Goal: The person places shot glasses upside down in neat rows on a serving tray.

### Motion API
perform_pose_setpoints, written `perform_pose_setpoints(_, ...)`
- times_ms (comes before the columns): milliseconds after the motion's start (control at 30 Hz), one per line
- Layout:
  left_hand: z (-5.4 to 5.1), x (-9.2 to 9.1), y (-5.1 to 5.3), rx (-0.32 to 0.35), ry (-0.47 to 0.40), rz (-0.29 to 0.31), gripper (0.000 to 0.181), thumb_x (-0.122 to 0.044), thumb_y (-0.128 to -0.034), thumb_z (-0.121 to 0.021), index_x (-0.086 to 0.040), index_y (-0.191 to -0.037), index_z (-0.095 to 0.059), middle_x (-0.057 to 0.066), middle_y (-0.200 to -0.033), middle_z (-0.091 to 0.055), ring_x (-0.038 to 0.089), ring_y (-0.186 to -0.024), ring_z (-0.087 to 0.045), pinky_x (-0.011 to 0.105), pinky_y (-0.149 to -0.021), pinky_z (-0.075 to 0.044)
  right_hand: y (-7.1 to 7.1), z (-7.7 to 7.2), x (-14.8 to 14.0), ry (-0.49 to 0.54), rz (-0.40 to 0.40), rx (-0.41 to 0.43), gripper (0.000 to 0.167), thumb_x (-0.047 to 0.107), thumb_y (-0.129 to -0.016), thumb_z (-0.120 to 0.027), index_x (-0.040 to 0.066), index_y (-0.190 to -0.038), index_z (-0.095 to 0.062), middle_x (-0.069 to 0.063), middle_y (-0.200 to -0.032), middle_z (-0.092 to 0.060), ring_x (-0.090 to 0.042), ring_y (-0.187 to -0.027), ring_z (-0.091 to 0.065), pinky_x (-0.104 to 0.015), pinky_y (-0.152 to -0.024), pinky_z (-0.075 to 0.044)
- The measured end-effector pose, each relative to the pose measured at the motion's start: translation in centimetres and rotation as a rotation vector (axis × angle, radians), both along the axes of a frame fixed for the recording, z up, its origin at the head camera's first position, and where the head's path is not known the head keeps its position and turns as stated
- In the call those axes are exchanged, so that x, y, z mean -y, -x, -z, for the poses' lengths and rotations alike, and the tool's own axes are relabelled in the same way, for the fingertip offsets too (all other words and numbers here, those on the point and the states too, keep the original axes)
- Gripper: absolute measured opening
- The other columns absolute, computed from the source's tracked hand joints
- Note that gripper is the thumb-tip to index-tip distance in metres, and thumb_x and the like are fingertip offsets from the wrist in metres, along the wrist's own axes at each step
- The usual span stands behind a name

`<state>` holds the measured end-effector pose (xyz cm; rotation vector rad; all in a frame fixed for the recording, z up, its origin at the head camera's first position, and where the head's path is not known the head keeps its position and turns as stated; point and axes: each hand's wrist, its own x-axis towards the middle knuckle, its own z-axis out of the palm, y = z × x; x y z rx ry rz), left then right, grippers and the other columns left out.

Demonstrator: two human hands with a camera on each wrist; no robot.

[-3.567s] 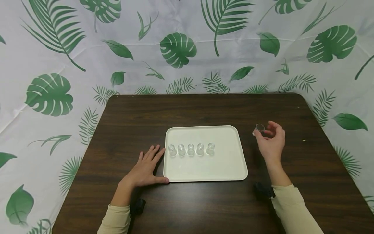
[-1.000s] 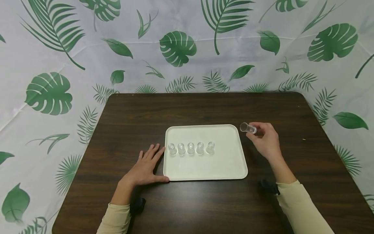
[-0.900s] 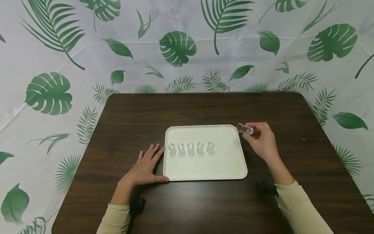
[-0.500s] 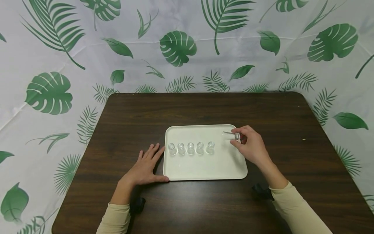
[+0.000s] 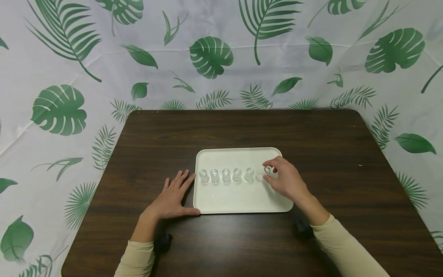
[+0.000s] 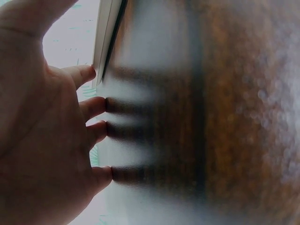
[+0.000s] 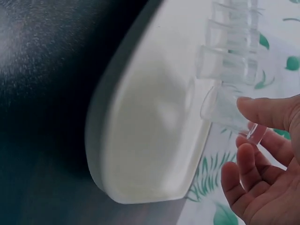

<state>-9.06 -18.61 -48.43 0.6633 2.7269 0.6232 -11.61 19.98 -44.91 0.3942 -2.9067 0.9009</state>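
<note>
My right hand [image 5: 286, 180] pinches a clear shot glass [image 7: 227, 111] by its base end, between thumb and fingers. The glass is tilted, mouth pointing down and left, over the right part of the white tray [image 5: 238, 200]. Left of it, several matching shot glasses [image 5: 226, 176] stand mouth down in a row across the tray. My left hand [image 5: 171, 201] lies spread at the tray's left side, thumb at the near left corner and index fingertip at the left rim. In the left wrist view its other fingertips [image 6: 99, 132] touch the tabletop.
The tray lies on a dark wood-grain table [image 5: 166, 134] with rounded corners. Behind and beside it hangs a white cloth [image 5: 114, 61] printed with green leaves. Each wrist wears a dark strapped device, the left one [image 5: 163, 243] close above the table.
My right hand has carried the shot glass from beyond the tray's right side leftward over the tray, turning it from mouth up to mouth down and tilted. The left hand has stayed still.
</note>
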Motion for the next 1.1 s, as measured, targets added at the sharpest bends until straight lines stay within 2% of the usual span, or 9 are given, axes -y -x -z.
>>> perform_pose_setpoints(333, -0.2, -0.1, -0.2, -0.004, -0.008, -0.001, 0.117, -0.072, -0.0704, -0.072, -0.016, -0.158, -0.020, 0.016, -0.162, -0.015, 0.038, -0.148, -0.008, 0.068, -0.110, -0.005, -0.1, 0.9, 0.5, -0.047, 0.000, 0.014, 0.031, 0.010, -0.081, -0.077, 0.007, -0.111, -0.073, 0.000, -0.095, -0.060, -0.020, -0.081, -0.055, -0.034, -0.066, -0.044)
perform_pose_setpoints(500, 0.1, 0.0, -0.1, -0.005, -0.014, -0.001, 0.117, -0.072, -0.0701, -0.072, -0.017, -0.159, -0.018, 0.015, -0.162, -0.014, 0.037, -0.149, -0.006, 0.068, -0.111, -0.004, -0.1, 1.1, 0.6, -0.062, 0.007, 0.023, 0.031, 0.011, -0.081, -0.077, 0.008, -0.112, -0.072, -0.001, -0.096, -0.060, -0.021, -0.081, -0.055, -0.034, -0.065, -0.044)
perform_pose_setpoints(733, 0.8, 0.2, 0.0, -0.011, -0.018, -0.002, 0.118, -0.076, -0.0693, -0.070, -0.020, -0.159, -0.016, 0.012, -0.163, -0.012, 0.034, -0.149, -0.004, 0.066, -0.112, -0.003, -0.2, 1.2, 0.8, -0.072, 0.009, 0.026, 0.033, 0.012, -0.082, -0.077, 0.009, -0.115, -0.072, -0.001, -0.097, -0.059, -0.021, -0.082, -0.056, -0.033, -0.065, -0.044)
perform_pose_setpoints(1100, 0.9, 0.2, 0.0, 0.003, -0.020, -0.006, 0.119, -0.078, -0.0687, -0.068, -0.021, -0.159, -0.016, 0.011, -0.163, -0.011, 0.033, -0.150, -0.003, 0.066, -0.112, -0.001, -0.3, 1.0, 0.9, -0.070, 0.022, 0.054, 0.037, 0.012, -0.082, -0.077, 0.011, -0.119, -0.070, -0.003, -0.100, -0.059, -0.020, -0.083, -0.055, -0.033, -0.064, -0.044)
